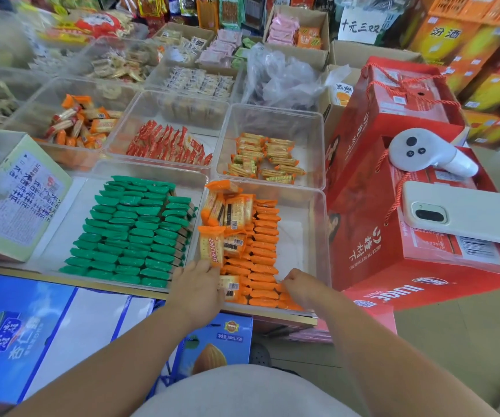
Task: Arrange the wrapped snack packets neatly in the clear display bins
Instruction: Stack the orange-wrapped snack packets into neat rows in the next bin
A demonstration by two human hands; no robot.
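Sorting was in hand in the near clear plastic bin (324,236): orange-wrapped cracker packets (263,251) stood in rows at right, loose ones lay flat at left; the left hand (197,285) lay over the loose ones, grip hidden, cannot tell; the right hand (299,285) pinched the near row end with curled fingers; next, probably, standing the loose packets upright.
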